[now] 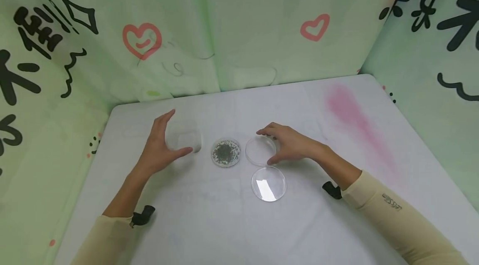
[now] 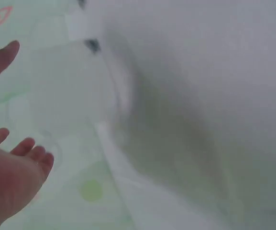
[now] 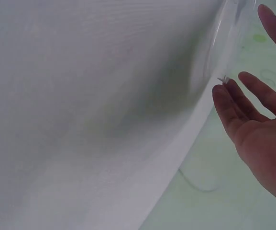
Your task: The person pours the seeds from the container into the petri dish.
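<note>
My left hand (image 1: 157, 148) is spread wide, thumb and fingers apart, beside a clear container (image 1: 179, 132) with a pale patch on its side. In the left wrist view a gap shows between the fingers and this container (image 2: 71, 91). Over at the middle, my right hand (image 1: 290, 142) reaches around the edge of a clear round dish (image 1: 260, 162), thumb and fingers apart. A small white bit (image 3: 224, 79) shows at a right fingertip. Between the hands sits a round dish of dark and white granules (image 1: 225, 153).
Another clear round dish or lid (image 1: 268, 184) lies just in front of the right hand, reflecting light. The white tabletop (image 1: 209, 227) has a pink stain (image 1: 355, 119) at the right. Green curtains (image 1: 243, 28) with drawings hang close behind and at both sides.
</note>
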Available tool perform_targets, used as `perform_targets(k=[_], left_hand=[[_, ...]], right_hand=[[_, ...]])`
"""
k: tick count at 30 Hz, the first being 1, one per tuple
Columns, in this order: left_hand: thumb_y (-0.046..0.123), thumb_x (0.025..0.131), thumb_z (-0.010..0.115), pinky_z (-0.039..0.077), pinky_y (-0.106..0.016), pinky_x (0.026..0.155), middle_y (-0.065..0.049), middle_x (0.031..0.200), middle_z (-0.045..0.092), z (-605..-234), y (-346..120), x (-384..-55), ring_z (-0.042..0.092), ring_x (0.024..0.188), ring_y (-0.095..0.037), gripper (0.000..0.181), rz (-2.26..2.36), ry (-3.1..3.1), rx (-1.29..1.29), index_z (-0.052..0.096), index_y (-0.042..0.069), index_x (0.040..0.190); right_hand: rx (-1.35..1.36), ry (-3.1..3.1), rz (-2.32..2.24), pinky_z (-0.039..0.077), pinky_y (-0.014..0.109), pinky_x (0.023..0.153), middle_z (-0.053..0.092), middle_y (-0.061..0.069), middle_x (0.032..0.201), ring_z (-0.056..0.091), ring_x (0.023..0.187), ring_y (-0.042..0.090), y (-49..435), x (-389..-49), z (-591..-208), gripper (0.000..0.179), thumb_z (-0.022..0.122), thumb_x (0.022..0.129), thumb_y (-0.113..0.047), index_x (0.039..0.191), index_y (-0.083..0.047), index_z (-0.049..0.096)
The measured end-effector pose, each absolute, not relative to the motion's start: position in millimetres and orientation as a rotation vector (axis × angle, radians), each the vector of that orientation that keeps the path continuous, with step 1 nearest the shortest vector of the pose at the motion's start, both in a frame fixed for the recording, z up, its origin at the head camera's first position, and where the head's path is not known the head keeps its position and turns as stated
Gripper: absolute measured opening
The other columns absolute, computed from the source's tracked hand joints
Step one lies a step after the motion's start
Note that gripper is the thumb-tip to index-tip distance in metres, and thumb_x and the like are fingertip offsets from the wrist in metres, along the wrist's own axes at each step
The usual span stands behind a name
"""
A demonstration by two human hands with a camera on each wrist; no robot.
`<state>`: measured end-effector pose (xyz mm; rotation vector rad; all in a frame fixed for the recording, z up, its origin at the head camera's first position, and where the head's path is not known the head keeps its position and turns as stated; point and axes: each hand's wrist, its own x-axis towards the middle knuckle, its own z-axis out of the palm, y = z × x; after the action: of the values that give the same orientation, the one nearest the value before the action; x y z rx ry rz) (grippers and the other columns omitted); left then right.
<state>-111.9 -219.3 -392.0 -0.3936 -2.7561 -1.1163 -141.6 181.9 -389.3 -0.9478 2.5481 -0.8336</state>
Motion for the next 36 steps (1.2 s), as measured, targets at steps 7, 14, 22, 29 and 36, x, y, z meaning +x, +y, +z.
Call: perform_targets(k=[7, 14, 22, 29, 36], left_hand=[[0.025, 0.079, 0.092, 0.032, -0.062, 0.122, -0.017, 0.169, 0.026, -407, -244, -125, 0.032, 0.152, -0.045, 0.122, -1.321, -2.939, -0.256, 0.009, 0.016, 0.168], [0.023, 0.085, 0.088, 0.028, -0.063, 0.123, -0.02, 0.163, 0.038, -410, -250, -130, 0.032, 0.153, -0.048, 0.109, -1.469, -2.96, -0.22, 0.015, 0.014, 0.165], [0.019, 0.084, 0.088, 0.031, -0.061, 0.123, -0.016, 0.159, 0.042, -412, -250, -134, 0.036, 0.151, -0.047, 0.101, -1.536, -2.906, -0.233, 0.025, 0.01, 0.162], [0.017, 0.083, 0.089, 0.032, -0.06, 0.122, -0.016, 0.156, 0.045, -415, -244, -132, 0.044, 0.146, -0.046, 0.098, -1.528, -2.815, -0.237, 0.03, 0.015, 0.161], [0.015, 0.08, 0.091, 0.04, -0.061, 0.117, -0.014, 0.154, 0.047, -408, -221, -137, 0.045, 0.143, -0.042, 0.098, -1.508, -2.735, -0.269, 0.035, 0.018, 0.16]], right_hand=[[-0.983, 2.56, -0.827, 0.052, 0.045, 0.098, 0.061, 0.013, 0.132, 0.061, 0.115, 0.029, 187, -143, -395, 0.084, 0.096, 0.071, -0.021, 0.143, 0.0, 0.057], [-0.942, 2.536, -0.853, 0.054, 0.042, 0.095, 0.06, 0.012, 0.133, 0.064, 0.107, 0.027, 187, -145, -394, 0.083, 0.094, 0.075, -0.022, 0.145, 0.0, 0.055], [-0.943, 2.568, -0.856, 0.055, 0.039, 0.092, 0.062, 0.012, 0.13, 0.067, 0.1, 0.024, 187, -147, -395, 0.077, 0.093, 0.076, -0.02, 0.142, 0.002, 0.058], [-0.897, 2.562, -0.886, 0.054, 0.037, 0.093, 0.063, 0.011, 0.128, 0.065, 0.107, 0.024, 187, -140, -404, 0.077, 0.092, 0.075, -0.02, 0.141, 0.001, 0.059], [-0.899, 2.577, -0.879, 0.055, 0.039, 0.095, 0.064, 0.011, 0.129, 0.066, 0.108, 0.026, 188, -139, -404, 0.077, 0.093, 0.075, -0.02, 0.14, 0.002, 0.058]])
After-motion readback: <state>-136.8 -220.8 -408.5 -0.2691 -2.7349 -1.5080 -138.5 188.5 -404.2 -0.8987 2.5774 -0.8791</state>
